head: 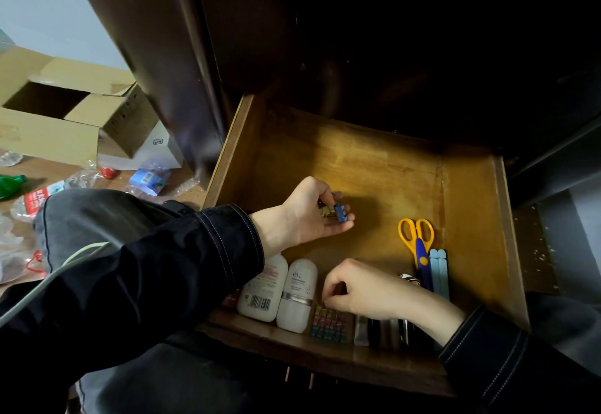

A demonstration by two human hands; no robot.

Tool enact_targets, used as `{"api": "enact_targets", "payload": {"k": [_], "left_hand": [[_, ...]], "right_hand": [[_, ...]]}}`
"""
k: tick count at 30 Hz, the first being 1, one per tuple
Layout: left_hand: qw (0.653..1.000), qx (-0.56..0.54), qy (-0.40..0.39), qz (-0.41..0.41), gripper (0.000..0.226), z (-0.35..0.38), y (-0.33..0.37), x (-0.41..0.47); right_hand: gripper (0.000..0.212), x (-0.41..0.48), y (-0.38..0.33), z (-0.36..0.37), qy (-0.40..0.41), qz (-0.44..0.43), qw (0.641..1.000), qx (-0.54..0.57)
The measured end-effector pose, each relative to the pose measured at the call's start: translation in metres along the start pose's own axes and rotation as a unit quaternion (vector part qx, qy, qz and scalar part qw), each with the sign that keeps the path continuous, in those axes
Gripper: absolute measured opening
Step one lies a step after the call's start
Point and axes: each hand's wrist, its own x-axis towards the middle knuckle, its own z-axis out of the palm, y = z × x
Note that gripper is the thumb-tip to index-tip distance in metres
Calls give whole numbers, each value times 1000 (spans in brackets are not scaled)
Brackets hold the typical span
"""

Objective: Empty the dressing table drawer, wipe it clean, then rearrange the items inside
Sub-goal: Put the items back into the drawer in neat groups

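Rearrangement is judged to be under way: the drawer (pixel 374 166) is standing pulled out, most of its wooden floor is lying bare, and things are being lined up along its front edge, so emptying and wiping seem finished, though no cloth is being shown.

Two white bottles (pixel 279 290) are lying side by side near the front left corner. Just right of them a row of binder clips (pixel 330 322) is being built against the front edge; about six are being counted, though blur is making that uncertain. The row is being touched by the right hand (pixel 361 290), its grip narrowed to a pinch at one clip.

Two loose clips (pixel 336 212), one blue and one pale, are being held in the half-closed left hand (pixel 309 212) above the middle of the drawer floor.

Toward the right side one pair of yellow-handled scissors (pixel 418 244) and two pale blue strips (pixel 439 270) are lying. Dark items at the front right corner are being hidden by the wrist and cannot be counted.
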Motion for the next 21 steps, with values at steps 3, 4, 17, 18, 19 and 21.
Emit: {"api": "enact_targets", "payload": {"k": [3,4,17,18,19,21], "left_hand": [[1000,-5,-8,0,33,0,1,0],[1000,-6,-14,0,33,0,1,0],[986,50,-145,-66,24,6,-4,-6],[983,60,-157,-73,27,7,-5,-6],[981,68,-167,-77,29,7,-6,-6],[978,77,-176,-79,32,9,-8,-6]], "right_hand": [[17,-2,-2,-6,20,-4,1000,12],[16,-4,-1,-11,50,0,999,21],[11,-14,1,-40,400,32,916,-6],[12,-13,1,-40,408,43,912,-12],[14,-13,1,-40,416,55,907,-17],[18,-13,1,-38,428,70,900,-28]]}}
